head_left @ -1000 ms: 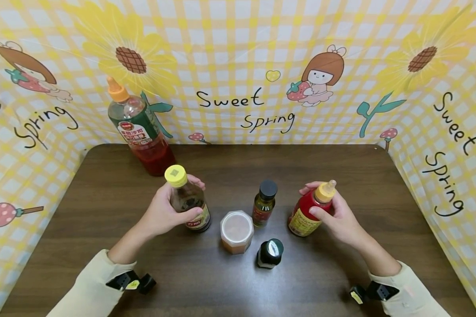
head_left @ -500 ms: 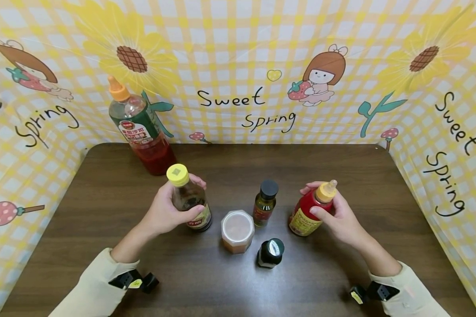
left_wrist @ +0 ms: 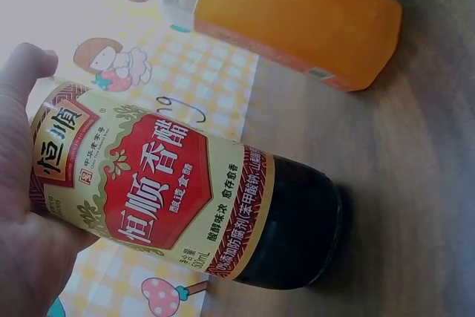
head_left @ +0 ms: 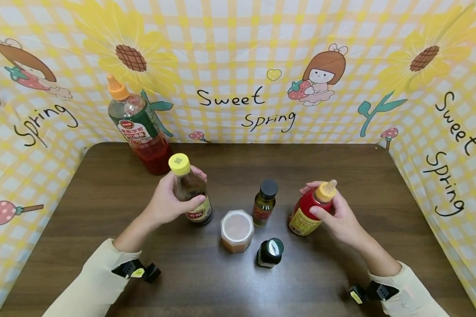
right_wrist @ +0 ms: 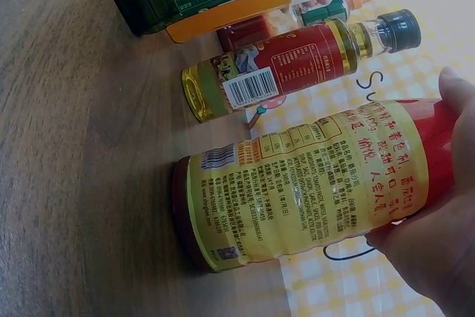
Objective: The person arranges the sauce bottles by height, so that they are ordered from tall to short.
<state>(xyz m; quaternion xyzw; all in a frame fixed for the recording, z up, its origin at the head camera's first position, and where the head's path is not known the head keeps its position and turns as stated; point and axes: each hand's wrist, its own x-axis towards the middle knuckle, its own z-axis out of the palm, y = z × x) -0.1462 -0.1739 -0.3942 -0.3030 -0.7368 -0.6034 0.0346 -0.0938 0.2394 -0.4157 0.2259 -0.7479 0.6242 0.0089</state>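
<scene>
In the head view my left hand [head_left: 170, 198] grips a vinegar bottle [head_left: 193, 189] with a yellow cap, fingers behind it and thumb across the front. The left wrist view shows the bottle's red and cream label [left_wrist: 159, 183]; whether its base touches the table I cannot tell. At the right, my right hand [head_left: 339, 218] holds a red ketchup squeeze bottle [head_left: 304, 220] with a yellow nozzle cap, standing nearly upright. Its yellow label [right_wrist: 297, 183] faces the right wrist camera. Between the hands stand an orange-filled jar [head_left: 237, 231], a small oil bottle [head_left: 264, 204] and a small dark green bottle [head_left: 270, 253].
A large red sauce bottle [head_left: 140, 132] with an orange nozzle stands at the table's back left, just behind the vinegar bottle. The brown wooden table [head_left: 321, 163] is bordered by a yellow checked cloth [head_left: 230, 53] at the back and sides.
My left hand has shifted slightly away from me with the vinegar bottle, toward the large sauce bottle. The right hand and its ketchup bottle have stayed put.
</scene>
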